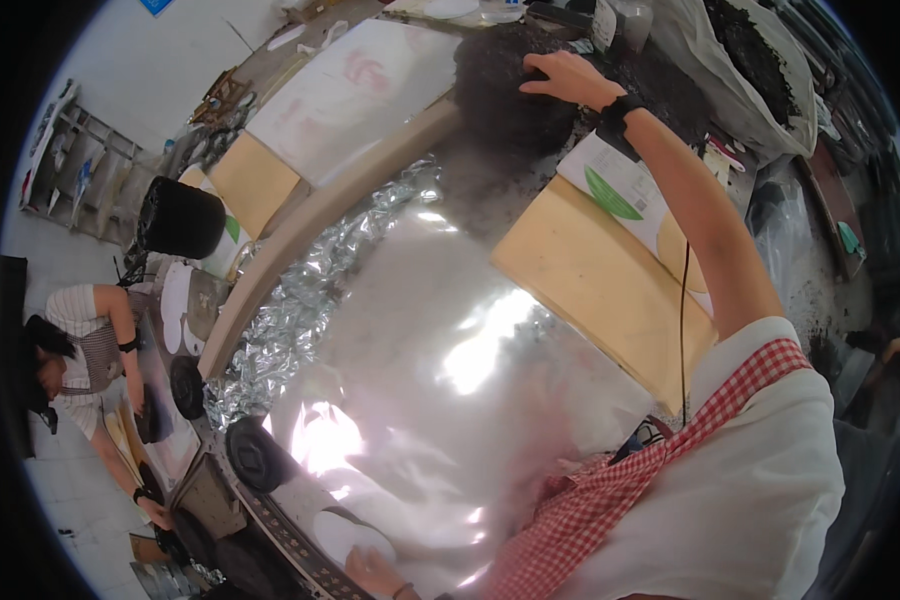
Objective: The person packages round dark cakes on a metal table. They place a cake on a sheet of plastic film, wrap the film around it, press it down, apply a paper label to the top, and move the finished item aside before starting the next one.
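My right hand (573, 79) reaches to the far side of the table, onto a loose heap of black, fibrous stuff (510, 110). Its thumb and fingers are spread apart over the heap, with nothing seen between them. Low in the picture, my left hand (374, 572) grips the near edge of a white oval disc (345, 530); some of its fingers are hidden. A large shiny clear plastic sheet (410, 290) covers the table before me, with crumpled silver foil (305, 285) along its left side.
Tan boards (600, 280) lie on the right beside a white-and-green printed packet (610, 180). A curved beige rim (320, 200) borders the foil. Round black objects (253, 453) stand at the left edge. Across the table a co-worker (85, 340) bends over a tray. An open white sack (710, 60) holds black material.
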